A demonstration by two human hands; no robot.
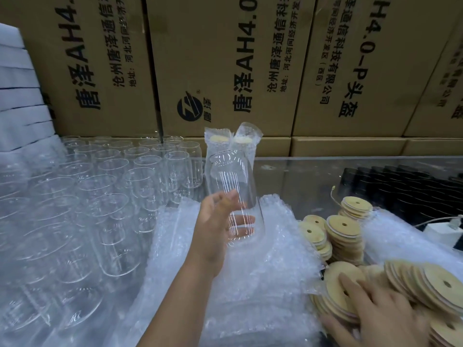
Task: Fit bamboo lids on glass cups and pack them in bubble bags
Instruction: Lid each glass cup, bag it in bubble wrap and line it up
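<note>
My left hand grips a clear glass cup near its base and holds it upright above a pile of bubble bags. The cup has no lid on it. At the lower right my right hand rests with spread fingers on a heap of round bamboo lids, each with a small hole. I cannot tell whether its fingers pinch a lid. Behind the held cup stand two bagged cups with lids on.
Many empty glass cups crowd the left of the table. More lid stacks stand right of the bags. Cardboard boxes wall off the back. White foam sheets are stacked far left; a black tray and white charger lie right.
</note>
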